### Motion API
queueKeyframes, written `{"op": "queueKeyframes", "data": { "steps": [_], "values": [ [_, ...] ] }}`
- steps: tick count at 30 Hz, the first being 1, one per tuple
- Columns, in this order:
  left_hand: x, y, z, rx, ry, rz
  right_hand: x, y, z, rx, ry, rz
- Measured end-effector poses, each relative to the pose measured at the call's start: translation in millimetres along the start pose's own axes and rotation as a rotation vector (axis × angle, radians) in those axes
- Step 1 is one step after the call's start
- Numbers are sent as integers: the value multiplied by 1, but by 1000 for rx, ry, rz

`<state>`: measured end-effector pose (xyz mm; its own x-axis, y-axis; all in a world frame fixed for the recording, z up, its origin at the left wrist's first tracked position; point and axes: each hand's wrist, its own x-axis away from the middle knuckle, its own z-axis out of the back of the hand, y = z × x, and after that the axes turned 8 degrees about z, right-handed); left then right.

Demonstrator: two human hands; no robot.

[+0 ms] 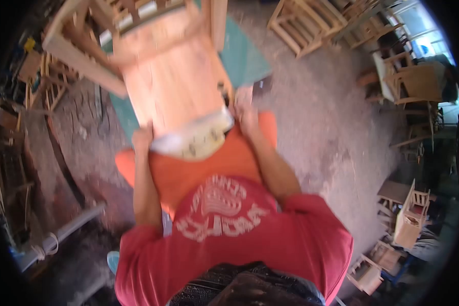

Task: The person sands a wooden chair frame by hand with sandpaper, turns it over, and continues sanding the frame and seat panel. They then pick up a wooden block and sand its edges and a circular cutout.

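Observation:
A wooden chair in light wood is tilted in front of my lap, its broad flat panel facing up. At the panel's lower left corner, my left hand is closed on the edge. My right hand, slightly blurred, is closed at the lower right corner; its fingertips are hard to make out. Between the hands, a whitish strip runs along the panel's lower edge. Below it, a pale yellow piece with dark marks rests against my orange shorts. A small dark block lies just beyond my right hand.
Green sheeting lies on the concrete floor under the chair. Slatted wooden frames stand at the top right, with more chairs along the right side. A grey metal bar is at the lower left.

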<state>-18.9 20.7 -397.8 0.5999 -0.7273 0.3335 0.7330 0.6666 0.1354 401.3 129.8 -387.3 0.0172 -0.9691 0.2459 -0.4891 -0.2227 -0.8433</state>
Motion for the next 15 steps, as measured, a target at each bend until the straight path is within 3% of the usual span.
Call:
{"op": "queueKeyframes", "data": {
  "steps": [3,5,7,8,15],
  "values": [
    [17,4,14,155,-89,-88,-5,-12,-13,-84,64,-12],
    [58,38,56,254,-84,-32,-11,-17,-17,-89,54,-24],
    [77,51,67,791,-181,279,-4,-21,-20,-103,51,-36],
    [82,57,69,963,-184,277,-8,-26,-24,-114,23,7],
    [70,53,43,1112,-203,195,-20,-28,-21,-95,35,2]
  ]
}}
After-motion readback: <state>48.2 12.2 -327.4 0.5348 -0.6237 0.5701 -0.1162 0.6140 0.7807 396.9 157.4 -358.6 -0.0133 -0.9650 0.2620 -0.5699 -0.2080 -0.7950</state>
